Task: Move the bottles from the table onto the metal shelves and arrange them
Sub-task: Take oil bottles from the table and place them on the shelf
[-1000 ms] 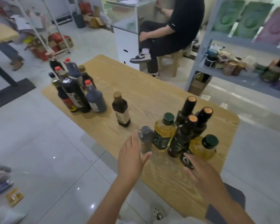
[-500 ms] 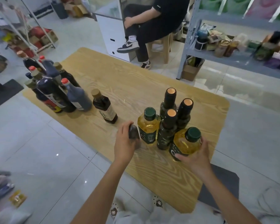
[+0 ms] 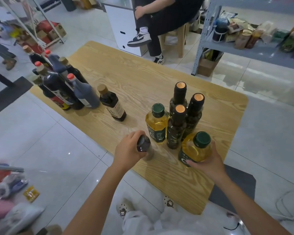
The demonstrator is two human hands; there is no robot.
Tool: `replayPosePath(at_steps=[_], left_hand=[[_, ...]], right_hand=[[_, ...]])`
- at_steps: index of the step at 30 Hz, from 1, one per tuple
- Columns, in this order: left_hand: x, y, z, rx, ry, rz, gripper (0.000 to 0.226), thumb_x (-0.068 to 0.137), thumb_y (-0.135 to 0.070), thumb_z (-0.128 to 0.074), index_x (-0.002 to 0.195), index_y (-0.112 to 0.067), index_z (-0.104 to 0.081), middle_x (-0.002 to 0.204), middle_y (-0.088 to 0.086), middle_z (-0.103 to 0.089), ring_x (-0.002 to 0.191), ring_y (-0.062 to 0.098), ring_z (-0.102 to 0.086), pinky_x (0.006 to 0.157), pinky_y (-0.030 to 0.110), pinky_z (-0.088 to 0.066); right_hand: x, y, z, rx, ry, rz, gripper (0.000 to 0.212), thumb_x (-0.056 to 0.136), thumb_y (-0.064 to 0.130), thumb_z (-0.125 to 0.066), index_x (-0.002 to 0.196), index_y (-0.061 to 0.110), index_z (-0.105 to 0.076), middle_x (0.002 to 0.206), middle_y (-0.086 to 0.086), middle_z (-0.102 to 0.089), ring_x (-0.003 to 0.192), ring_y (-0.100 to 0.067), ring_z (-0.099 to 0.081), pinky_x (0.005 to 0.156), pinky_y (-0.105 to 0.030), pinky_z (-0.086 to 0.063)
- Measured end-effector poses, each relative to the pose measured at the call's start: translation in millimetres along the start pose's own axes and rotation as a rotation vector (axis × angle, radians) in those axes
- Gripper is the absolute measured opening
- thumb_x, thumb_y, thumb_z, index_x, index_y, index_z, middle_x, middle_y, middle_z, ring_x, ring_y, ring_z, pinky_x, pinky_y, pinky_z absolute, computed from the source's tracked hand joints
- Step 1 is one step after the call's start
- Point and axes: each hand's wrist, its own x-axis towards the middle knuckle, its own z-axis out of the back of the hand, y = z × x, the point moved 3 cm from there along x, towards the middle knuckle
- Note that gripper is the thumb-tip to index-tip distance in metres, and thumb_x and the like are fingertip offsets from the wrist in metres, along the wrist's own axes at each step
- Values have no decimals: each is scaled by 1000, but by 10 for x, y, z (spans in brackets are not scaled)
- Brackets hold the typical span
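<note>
Someone seated beside a white cabinet (image 3: 122, 22)
A person in black (image 3: 166, 14) sat on a wooden stool (image 3: 180, 41) just right of the cabinet; a cardboard box (image 3: 206, 66) stood farther right.

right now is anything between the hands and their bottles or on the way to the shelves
Nothing visible. The left hand grips the small dark bottle, the right hand holds the nearest yellow oil bottle. The metal shelves stand across tiled floor beyond the table.

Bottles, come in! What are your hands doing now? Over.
Left hand grips small dark bottle. Right hand holds yellow bottle. Both on the table. Crowding close behind: other bottles.
</note>
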Motion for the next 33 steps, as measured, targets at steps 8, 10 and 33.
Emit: replayPosePath(at_steps=[8, 10, 33], left_hand=[[-263, 3, -196, -386, 43, 163, 67, 61, -25, -82, 106, -50, -40, 106, -20, -54, 102, 11, -47, 77, 30, -50], [-291, 71, -277, -555, 70, 154, 77, 58, -15, -83, 113, -49, -40, 112, -19, -55, 107, 9, -53, 83, 25, -51], [-1391, 1280, 478, -826, -201, 593, 50, 56, -19, -88, 97, -27, -61, 94, -10, -70, 87, 6, -66, 73, 23, -51]], right_hand=[[-335, -60, -168, -20, 149, 44, 84, 49, 26, -92, 108, 49, -37, 105, 29, -55, 97, 16, -52, 79, -4, -37], [-367, -64, -206, -34, 162, 62, 85, 48, 27, -92, 109, 47, -37, 106, 29, -55, 98, 22, -49, 77, 3, -34], [-496, 1186, -1653, 26, 661, 93, 83, 49, 7, -91, 117, 31, -48, 109, 10, -65, 99, -2, -61, 77, -21, -50]])
